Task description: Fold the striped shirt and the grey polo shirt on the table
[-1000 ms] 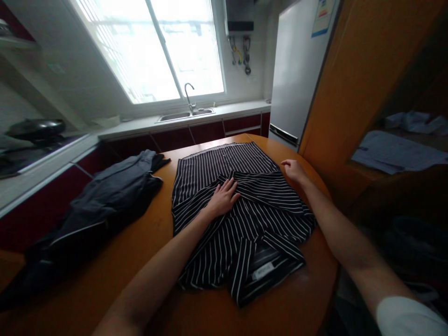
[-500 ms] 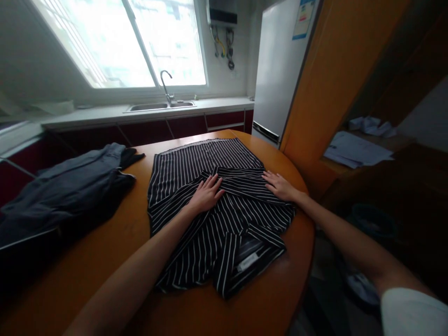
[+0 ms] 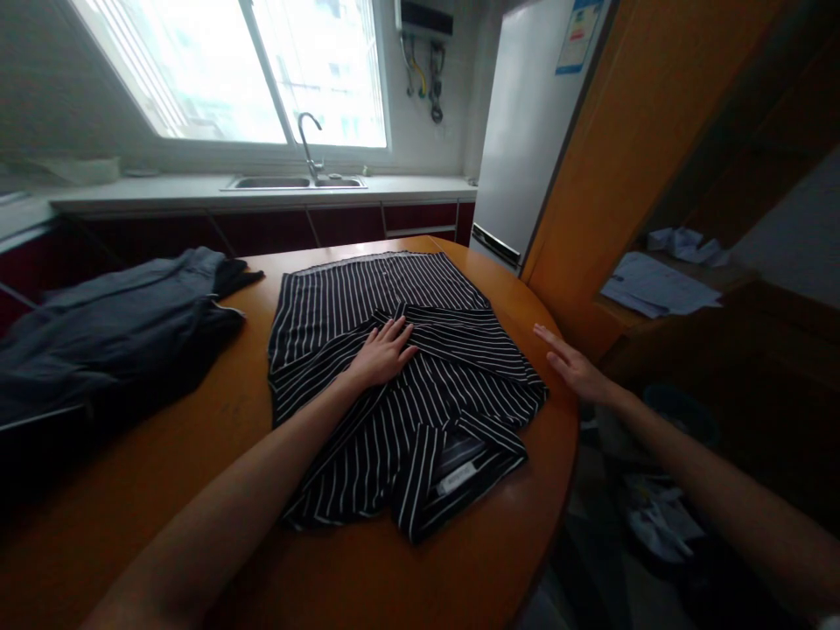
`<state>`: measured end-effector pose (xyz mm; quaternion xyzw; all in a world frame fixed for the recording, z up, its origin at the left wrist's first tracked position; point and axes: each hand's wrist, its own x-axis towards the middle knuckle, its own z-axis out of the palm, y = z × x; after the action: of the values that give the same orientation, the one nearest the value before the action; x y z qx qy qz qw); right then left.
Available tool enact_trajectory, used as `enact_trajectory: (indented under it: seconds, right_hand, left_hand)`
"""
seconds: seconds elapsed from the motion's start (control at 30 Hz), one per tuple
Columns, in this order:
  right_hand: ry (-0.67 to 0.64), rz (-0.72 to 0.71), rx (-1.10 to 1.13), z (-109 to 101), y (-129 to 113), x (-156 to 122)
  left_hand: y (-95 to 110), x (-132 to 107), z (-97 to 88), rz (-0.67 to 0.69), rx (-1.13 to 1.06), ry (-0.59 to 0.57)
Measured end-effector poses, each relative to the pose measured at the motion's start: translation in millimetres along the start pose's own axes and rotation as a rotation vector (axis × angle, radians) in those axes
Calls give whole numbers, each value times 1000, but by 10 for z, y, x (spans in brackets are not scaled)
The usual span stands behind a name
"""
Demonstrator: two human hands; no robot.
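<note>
A black shirt (image 3: 354, 297) with white stripes lies spread on the wooden table (image 3: 229, 437), its collar and white label towards me. Both sleeves are folded inward across its body. My left hand (image 3: 386, 352) rests flat on the folded sleeves near the shirt's middle, fingers spread. Off the shirt's right side is my right hand (image 3: 574, 366), its fingers stretched out and holding nothing. It hovers by the table's right edge, apart from the cloth.
A heap of dark grey and black clothes (image 3: 131, 324) lies on the table's left side. Beyond the table run a counter with a sink (image 3: 272, 183) and a faucet (image 3: 308, 144). A fridge (image 3: 528, 131) stands at the back right, and papers (image 3: 656, 284) lie on a shelf to the right.
My right hand has come off the shirt's right sleeve and moved to the right, beyond the cloth. My left hand stays flat on the shirt. The view has shifted slightly.
</note>
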<state>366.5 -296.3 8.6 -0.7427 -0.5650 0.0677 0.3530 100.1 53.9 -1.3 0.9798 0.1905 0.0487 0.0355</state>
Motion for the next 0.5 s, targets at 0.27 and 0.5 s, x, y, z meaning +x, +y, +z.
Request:
enact_trajectory:
  seconds: [0.27,0.5]
  right_hand:
    - [-96,9,-328,676,-392,1263]
    - [-188,215,-478,937,-1,1680]
  left_hand:
    - [-37,-16,38,6,0,19]
    - [9,-88,-31,-17,-7,-14]
